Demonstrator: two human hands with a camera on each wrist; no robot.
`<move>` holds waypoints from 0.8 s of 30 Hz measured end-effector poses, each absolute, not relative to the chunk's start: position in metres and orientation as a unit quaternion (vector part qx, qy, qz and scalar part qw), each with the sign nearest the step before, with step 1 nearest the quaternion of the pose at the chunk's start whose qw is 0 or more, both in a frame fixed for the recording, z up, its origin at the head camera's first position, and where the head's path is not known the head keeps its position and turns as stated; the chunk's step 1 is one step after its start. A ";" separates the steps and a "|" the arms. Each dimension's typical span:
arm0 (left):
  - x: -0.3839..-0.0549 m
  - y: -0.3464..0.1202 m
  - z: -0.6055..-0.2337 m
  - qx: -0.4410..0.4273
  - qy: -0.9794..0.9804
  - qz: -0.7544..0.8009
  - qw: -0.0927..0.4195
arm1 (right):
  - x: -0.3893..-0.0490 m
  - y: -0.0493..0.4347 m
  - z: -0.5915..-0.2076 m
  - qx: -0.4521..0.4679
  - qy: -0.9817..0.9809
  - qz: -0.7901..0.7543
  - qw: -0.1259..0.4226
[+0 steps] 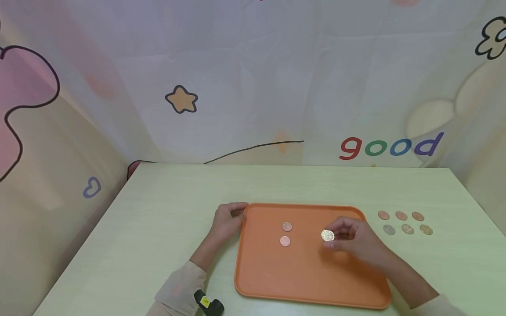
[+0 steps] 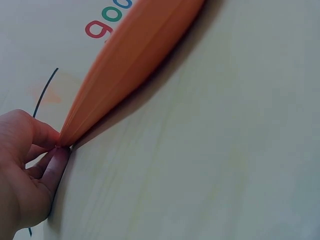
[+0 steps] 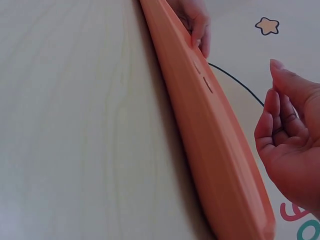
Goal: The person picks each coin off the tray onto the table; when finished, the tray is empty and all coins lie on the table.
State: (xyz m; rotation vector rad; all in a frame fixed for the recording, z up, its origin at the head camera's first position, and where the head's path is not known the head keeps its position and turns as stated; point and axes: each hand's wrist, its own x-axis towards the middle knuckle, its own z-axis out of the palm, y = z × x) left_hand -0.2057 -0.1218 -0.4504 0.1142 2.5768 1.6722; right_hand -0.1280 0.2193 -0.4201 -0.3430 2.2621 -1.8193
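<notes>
An orange rectangular tray (image 1: 300, 272) lies on the table. My left hand (image 1: 228, 221) grips its far left corner, with thumb and fingertips meeting at the rim in the left wrist view. Over the right half of the tray, my right hand (image 1: 357, 239) pinches a shiny coin (image 1: 327, 235) between thumb and fingers, its face showing in the head view. The right wrist view does not show that coin. Two coppery coins lie on the tray left of its middle, a far coin (image 1: 287, 226) and a near coin (image 1: 285, 241).
Right of the tray, coins lie on the table (image 1: 158, 210) in two rows: a coppery back row with a middle coin (image 1: 401, 215), and a front row with a silvery coin (image 1: 389, 229) and duller gold ones. A printed cloth (image 1: 253, 96) hangs behind the table.
</notes>
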 end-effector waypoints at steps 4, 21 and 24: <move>-0.206 -0.122 -0.451 0.038 0.837 0.546 0.034 | -0.125 0.231 -0.420 -0.117 0.771 -0.618 0.097; -0.207 -0.122 -0.453 0.040 0.841 0.539 0.031 | -0.113 0.287 -0.425 -0.088 0.805 -0.583 0.059; -0.207 -0.121 -0.451 0.041 0.841 0.538 0.031 | -0.111 0.298 -0.425 -0.075 0.819 -0.566 0.051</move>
